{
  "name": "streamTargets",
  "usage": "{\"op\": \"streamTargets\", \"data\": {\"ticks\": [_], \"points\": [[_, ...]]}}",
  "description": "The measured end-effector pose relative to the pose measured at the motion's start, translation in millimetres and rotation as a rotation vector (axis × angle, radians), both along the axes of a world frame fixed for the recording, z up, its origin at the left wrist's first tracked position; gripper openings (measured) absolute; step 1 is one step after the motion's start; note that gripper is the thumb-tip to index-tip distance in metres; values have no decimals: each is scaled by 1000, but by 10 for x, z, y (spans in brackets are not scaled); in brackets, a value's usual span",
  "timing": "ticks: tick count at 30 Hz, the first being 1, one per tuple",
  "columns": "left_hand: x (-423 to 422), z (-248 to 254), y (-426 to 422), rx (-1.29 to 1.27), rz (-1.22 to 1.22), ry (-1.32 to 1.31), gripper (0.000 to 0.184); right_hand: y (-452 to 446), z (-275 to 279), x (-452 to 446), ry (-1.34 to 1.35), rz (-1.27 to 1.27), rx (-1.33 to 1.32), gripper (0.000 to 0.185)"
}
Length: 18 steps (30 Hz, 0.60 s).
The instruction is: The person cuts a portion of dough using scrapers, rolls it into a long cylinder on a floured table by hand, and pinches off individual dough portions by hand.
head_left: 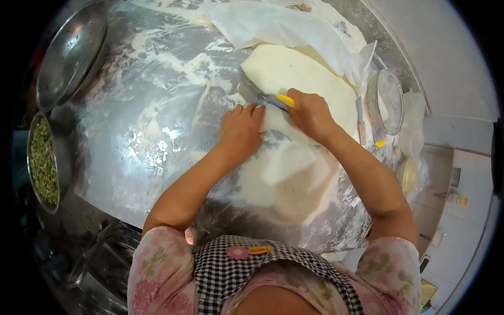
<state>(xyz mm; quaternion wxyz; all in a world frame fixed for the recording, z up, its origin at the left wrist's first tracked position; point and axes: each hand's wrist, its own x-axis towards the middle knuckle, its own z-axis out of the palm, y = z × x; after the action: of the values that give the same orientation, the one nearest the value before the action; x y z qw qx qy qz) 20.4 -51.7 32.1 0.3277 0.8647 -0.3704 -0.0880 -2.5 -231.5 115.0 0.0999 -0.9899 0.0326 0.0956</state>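
A large pale slab of dough (304, 76) lies on the floured metal table. My right hand (312, 115) is closed around the yellow handle of a knife (285, 101), whose dark blade points left at the dough's near-left edge. Just left of the blade, my left hand (241, 128) rests with its fingers pressed together at the end of a narrower strip of dough (281, 122). Whether its fingertips grip the strip is hard to make out. The strip runs beneath my right hand.
White cloth (278, 26) covers the dough's far edge. A sieve (388, 102) stands at the right. At the left are an empty metal bowl (71, 52) and a bowl of chopped green filling (43, 160). Loose flour (286, 181) lies near the front edge.
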Motion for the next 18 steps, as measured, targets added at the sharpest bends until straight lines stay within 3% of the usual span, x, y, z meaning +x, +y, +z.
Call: {"op": "streamTargets", "data": {"ticks": [4, 7, 9, 11, 14, 18], "points": [[-64, 44, -36, 23, 32, 46, 45, -60, -117, -45, -76, -20, 35, 12], [-191, 34, 122, 54, -78, 54, 46, -3, -125, -174, -73, 56, 65, 14], [-410, 109, 539, -8, -95, 206, 57, -27, 27, -366, -185, 79, 233, 17], [-411, 122, 949, 148, -141, 127, 68, -202, 228, -530, -337, 45, 390, 19], [-542, 207, 994, 177, -155, 18, 83, -416, 705, -752, -183, 62, 195, 12], [-650, 91, 385, -40, -208, -58, 85, -606, 591, -850, -28, 209, -66, 10]]}}
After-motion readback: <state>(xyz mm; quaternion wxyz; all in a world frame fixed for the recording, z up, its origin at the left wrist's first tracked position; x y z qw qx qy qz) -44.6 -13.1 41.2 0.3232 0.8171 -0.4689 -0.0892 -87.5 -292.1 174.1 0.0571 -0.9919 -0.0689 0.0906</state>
